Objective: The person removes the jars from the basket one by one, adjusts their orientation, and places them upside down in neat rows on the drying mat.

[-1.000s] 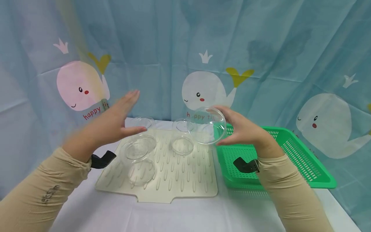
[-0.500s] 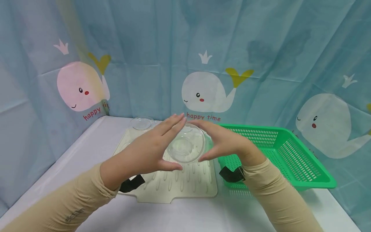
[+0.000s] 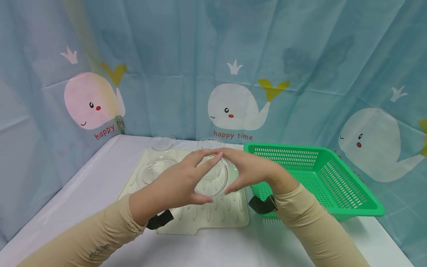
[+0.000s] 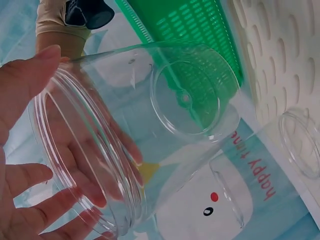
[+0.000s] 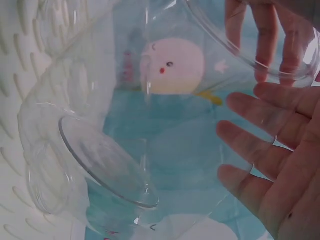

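Note:
Between my hands, above the cream ridged mat, a clear plastic jar (image 3: 213, 178) is held tilted, its mouth toward me. My left hand (image 3: 173, 181) curves about its left side; in the left wrist view its thumb and fingertips lie at the threaded rim of the jar (image 4: 185, 145). From the other side my right hand (image 3: 251, 170) holds the jar, its fingers seen through the clear wall. The fingertips of both hands meet at the top in the head view. In the right wrist view, spread fingers (image 5: 250, 160) lie along the jar.
Several other clear round jars, such as one back-left jar (image 3: 162, 143) and one back-centre jar (image 3: 210, 143), stand on or behind the mat (image 3: 230, 218). A green perforated basket (image 3: 353, 207) is to the right. A blue whale-print curtain (image 3: 180, 92) hangs behind the white table.
My right hand has brought the jar left and down to the middle. My left hand, empty a second ago, has moved right and now meets the jar and the right fingertips.

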### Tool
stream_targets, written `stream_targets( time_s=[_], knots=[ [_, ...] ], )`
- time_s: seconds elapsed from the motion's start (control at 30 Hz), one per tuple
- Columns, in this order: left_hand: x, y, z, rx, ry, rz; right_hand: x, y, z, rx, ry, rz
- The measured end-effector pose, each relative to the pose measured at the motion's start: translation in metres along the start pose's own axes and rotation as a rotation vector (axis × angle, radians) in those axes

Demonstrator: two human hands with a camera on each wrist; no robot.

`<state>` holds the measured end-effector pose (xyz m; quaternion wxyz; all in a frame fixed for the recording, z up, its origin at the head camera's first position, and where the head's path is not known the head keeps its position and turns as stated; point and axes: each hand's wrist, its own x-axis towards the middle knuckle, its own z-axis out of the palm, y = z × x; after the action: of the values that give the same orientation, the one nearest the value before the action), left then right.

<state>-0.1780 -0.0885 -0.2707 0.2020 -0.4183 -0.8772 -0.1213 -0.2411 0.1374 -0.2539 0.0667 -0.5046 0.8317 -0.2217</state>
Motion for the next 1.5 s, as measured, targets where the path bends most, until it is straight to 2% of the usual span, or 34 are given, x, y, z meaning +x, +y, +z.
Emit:
stream_targets(
  time_s=[0.13, 0.27, 0.47, 0.63, 0.73, 0.87, 1.03, 1.2, 1.33, 1.5],
  knots=[
    [0.001, -0.003, 0.002, -0.017, 0.053, 0.008, 0.000, 0.001, -0.002, 0.002, 0.017, -0.013],
    [0.004, -0.009, 0.002, -0.048, 0.144, 0.000, -0.002, 0.003, -0.009, 0.002, 0.090, 0.003],
    [0.002, -0.022, -0.004, -0.184, 0.273, -0.099, -0.010, 0.016, -0.025, 0.040, 0.203, -0.019],
    [-0.002, -0.031, -0.009, -0.417, 0.306, -0.258, -0.019, 0.024, -0.031, 0.171, 0.261, -0.005],
    [-0.003, -0.033, -0.012, -0.610, 0.323, -0.355, -0.023, 0.027, -0.030, 0.263, 0.287, 0.003],
    [-0.003, -0.034, -0.015, -0.881, 0.370, -0.423, -0.026, 0.030, -0.024, 0.380, 0.336, -0.011],
    [-0.004, -0.031, -0.012, -1.187, 0.409, -0.440, -0.027, 0.031, -0.015, 0.571, 0.395, -0.076],
    [-0.003, -0.026, 0.000, -1.381, 0.404, -0.434, -0.024, 0.032, -0.008, 0.699, 0.401, -0.132],
    [-0.002, -0.024, 0.009, -1.451, 0.387, -0.423, -0.021, 0.033, -0.003, 0.729, 0.387, -0.170],
    [-0.002, -0.024, 0.016, -1.468, 0.369, -0.405, -0.017, 0.033, 0.003, 0.749, 0.379, -0.214]
  ],
)
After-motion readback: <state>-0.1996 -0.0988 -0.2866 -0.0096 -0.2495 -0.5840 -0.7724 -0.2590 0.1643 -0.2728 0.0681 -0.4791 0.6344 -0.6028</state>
